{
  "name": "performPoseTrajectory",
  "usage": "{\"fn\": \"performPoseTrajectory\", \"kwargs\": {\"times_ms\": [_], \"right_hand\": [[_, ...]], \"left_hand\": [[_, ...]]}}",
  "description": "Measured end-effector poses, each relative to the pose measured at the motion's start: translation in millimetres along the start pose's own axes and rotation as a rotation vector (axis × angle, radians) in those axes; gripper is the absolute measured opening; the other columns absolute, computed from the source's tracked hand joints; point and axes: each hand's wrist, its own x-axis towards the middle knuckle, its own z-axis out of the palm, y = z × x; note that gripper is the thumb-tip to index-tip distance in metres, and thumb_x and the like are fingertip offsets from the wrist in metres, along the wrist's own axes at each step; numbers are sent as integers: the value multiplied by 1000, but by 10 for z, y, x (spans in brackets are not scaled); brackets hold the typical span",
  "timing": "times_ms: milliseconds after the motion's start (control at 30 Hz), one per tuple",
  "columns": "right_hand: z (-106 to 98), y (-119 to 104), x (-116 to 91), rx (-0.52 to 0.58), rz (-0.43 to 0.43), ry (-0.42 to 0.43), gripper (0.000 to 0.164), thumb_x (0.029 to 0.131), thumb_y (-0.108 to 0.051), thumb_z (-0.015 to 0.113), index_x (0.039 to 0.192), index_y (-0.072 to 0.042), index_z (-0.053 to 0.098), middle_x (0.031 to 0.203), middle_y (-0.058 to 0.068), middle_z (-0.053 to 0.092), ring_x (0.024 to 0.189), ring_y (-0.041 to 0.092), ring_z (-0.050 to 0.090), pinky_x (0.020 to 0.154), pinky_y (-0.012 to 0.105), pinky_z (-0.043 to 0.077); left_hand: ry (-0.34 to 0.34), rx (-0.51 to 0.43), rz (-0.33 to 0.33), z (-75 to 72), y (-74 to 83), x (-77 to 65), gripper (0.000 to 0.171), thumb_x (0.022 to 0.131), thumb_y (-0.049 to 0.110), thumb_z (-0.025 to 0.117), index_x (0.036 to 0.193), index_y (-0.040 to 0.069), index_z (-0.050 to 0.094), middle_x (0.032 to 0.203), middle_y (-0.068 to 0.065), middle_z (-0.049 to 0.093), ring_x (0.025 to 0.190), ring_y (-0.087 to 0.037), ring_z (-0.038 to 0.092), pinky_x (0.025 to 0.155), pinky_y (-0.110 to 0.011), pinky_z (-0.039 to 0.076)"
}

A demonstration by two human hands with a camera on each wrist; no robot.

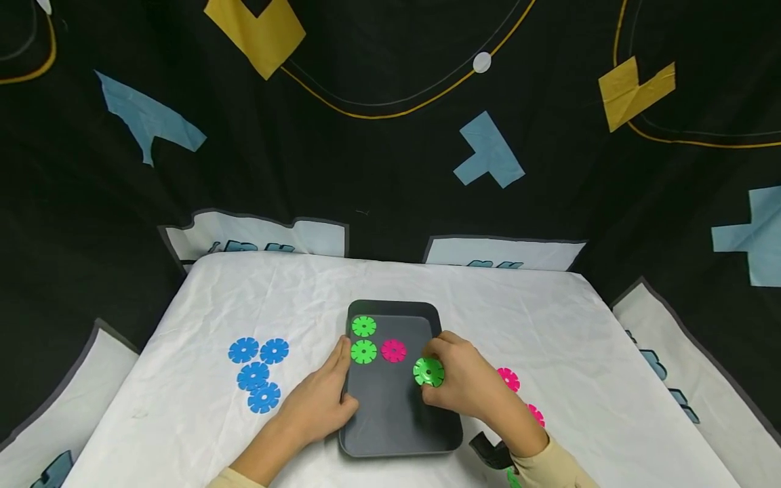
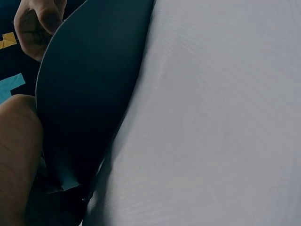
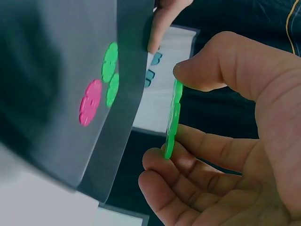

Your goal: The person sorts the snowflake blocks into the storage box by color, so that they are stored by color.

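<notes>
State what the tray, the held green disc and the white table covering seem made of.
Tray: probably coated metal, possibly plastic; smooth, matte dark grey. Held green disc: likely plastic; slight shine, even bright colour, clean-cut notches. White table covering: apparently fabric, dull, with soft creases.

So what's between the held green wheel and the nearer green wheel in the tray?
In the head view, a pink wheel lies between them, inside the tray.

A screened-off tabletop set-up was shown; the wider room could not be identified. A black cloth backdrop [image 1: 378, 196] with thin yellow curved lines [image 1: 373, 117] hung around a white-cloth-covered table [image 1: 177, 420]; angular light-blue patches [image 1: 490, 153] and angular yellow patches [image 1: 262, 42] dotted the backdrop.
</notes>
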Motion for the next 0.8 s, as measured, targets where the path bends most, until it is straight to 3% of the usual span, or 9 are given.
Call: {"fn": "performPoseTrajectory", "kwargs": {"times_ms": [400,667,800], "right_hand": [[225,-154,327,-42,-98,-73,41,63,-26,77,99,-7,69,91,-3,56,74,8,51,63,22,47],[450,-276,523,-70,-144,-158,41,65,-27,80,101,-10,71,91,-4,56,68,5,49,57,19,43],[582,-319,608,-100,-156,-210,41,65,-29,81,100,-10,71,91,-5,57,68,4,49,57,19,43]], "left_hand": [[-21,-13,-8,-16,-11,3,91,76,21,59,155,0,18,160,-14,16,98,-12,54,66,-25,42],[-44,-26,-4,-17,-27,1,91,78,22,60,155,0,16,161,-15,15,89,-13,55,58,-25,39],[-32,-18,12,-20,-28,-1,90,78,22,59,154,0,17,160,-16,16,97,-12,55,62,-24,42]]}}
